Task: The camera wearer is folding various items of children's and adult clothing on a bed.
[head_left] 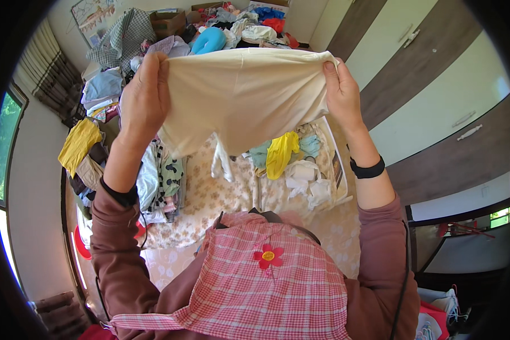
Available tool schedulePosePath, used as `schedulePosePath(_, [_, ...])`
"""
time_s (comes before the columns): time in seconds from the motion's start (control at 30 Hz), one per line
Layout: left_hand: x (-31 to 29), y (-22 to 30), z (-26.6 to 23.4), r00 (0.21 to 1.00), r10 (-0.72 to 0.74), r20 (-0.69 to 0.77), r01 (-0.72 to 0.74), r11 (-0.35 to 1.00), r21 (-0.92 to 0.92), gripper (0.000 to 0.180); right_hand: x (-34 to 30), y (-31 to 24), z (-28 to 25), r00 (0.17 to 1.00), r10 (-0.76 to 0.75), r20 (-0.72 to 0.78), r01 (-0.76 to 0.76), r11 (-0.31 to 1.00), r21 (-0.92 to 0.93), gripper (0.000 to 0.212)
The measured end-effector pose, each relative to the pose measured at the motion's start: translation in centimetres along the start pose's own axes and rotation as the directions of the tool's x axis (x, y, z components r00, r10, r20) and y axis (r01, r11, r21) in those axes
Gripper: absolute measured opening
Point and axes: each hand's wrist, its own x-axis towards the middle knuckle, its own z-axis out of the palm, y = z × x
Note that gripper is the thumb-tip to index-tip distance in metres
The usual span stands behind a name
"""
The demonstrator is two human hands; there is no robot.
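Note:
A pair of cream shorts (243,90) hangs stretched out in the air between my two hands, its waistband along the top and its two legs hanging down. My left hand (147,93) is closed on one upper corner, thumb and fingers pinching the cloth. At the other upper corner, my right hand (341,90) grips the fabric the same way. Below the shorts lies a floral bedspread (209,198). On it, beyond the hanging cloth, rest a yellow garment (282,156) and crumpled white clothes (307,180).
Folded clothes (167,175) are stacked at the left, beside a pile topped with a yellow cloth (80,144). A large clothes heap at the back holds a blue neck pillow (208,41). Wardrobe doors (436,73) line the right. Hangers (453,306) show at lower right.

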Motion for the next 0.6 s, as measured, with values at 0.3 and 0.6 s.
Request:
schedulePosePath(0.3, [-0.3, -4.6, -2.0, 0.852, -0.175, 0.493, 0.249, 0.964, -0.089, 0.038, 1.6, -0.2, -1.9, 0.63, 0.214, 0.747, -0.325, 0.946, 0.003, 0.041])
schedulePosePath(0.6, [-2.0, -8.5, -0.4, 0.477, -0.344, 0.809, 0.595, 0.804, -0.009, 0.032, 1.6, 4.8, 3.6, 0.842, 0.162, 0.515, -0.232, 0.97, 0.075, 0.026])
